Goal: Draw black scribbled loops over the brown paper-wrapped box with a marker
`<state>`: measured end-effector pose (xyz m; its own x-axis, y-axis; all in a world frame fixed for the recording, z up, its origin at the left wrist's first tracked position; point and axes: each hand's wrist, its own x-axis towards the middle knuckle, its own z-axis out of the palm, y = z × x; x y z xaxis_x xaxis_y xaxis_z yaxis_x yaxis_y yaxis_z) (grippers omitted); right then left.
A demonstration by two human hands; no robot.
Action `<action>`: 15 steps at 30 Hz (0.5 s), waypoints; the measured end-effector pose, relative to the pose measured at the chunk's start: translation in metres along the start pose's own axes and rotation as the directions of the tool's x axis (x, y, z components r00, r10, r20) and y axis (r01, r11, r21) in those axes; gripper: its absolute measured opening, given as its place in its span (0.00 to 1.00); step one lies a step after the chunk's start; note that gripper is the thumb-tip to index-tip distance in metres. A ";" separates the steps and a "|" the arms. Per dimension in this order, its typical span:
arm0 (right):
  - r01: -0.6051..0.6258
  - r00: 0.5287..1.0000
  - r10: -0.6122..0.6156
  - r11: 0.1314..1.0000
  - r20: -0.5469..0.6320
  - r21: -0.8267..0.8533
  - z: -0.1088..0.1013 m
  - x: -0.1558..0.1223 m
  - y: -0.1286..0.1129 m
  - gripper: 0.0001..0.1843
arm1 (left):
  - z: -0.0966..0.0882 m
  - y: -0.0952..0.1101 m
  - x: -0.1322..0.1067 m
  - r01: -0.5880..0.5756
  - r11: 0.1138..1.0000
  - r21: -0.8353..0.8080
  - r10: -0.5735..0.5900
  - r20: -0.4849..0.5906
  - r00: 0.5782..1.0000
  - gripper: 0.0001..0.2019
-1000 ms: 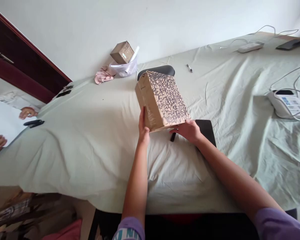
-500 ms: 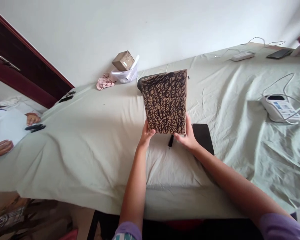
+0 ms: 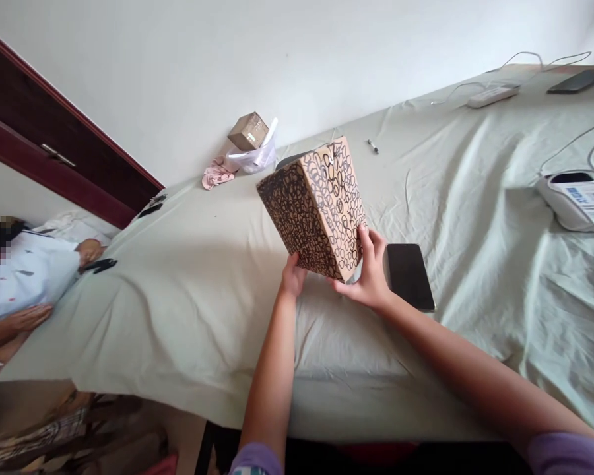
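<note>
I hold a brown cardboard box covered in black scribbles and loops, tilted above the pale green sheet on the table. My left hand grips its lower left corner. My right hand holds its lower right side, fingers up the box's face. A black phone lies flat just right of my right hand.
A small cardboard box, a plastic bag and a pink cloth sit at the back by the wall. A pen lies farther back. A white device with cables is at the right. Another person sits at the left.
The box has been turned in my hands: the scribbled face swung to the left and a face with loops now shows. The black marker under the box is hidden now.
</note>
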<state>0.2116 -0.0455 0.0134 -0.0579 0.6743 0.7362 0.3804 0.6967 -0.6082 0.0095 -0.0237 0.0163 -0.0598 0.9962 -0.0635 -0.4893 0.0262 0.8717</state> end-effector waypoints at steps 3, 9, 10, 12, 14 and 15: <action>-0.091 0.995 0.087 0.992 0.042 0.087 0.004 0.001 0.011 0.67 | -0.002 0.003 -0.002 -0.139 0.990 0.023 0.139 -0.013 0.990 0.30; -0.250 0.954 0.197 0.939 0.224 0.238 0.000 0.008 0.026 0.40 | -0.007 0.007 0.000 -0.262 0.964 0.046 0.264 -0.043 0.963 0.30; -0.251 0.956 0.199 0.936 0.216 0.248 -0.001 0.009 0.025 0.40 | -0.007 0.007 0.001 -0.252 0.967 0.045 0.254 -0.048 0.966 0.29; -0.254 0.960 0.209 0.931 0.185 0.263 -0.003 0.011 0.022 0.45 | -0.007 0.005 0.001 -0.223 0.973 0.051 0.226 -0.068 0.972 0.28; -0.258 0.961 0.215 0.926 0.176 0.274 -0.004 0.012 0.020 0.49 | -0.007 0.004 0.001 -0.200 0.978 0.062 0.205 -0.096 0.974 0.27; -0.259 0.960 0.216 0.926 0.179 0.274 -0.005 0.012 0.020 0.50 | -0.007 0.003 0.002 -0.189 0.980 0.063 0.195 -0.107 0.975 0.27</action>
<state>0.2229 -0.0246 0.0112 -0.1388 0.8415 0.5222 0.1144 0.5374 -0.8355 0.0016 -0.0227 0.0150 -0.2471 0.9674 0.0560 -0.4136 -0.1576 0.8967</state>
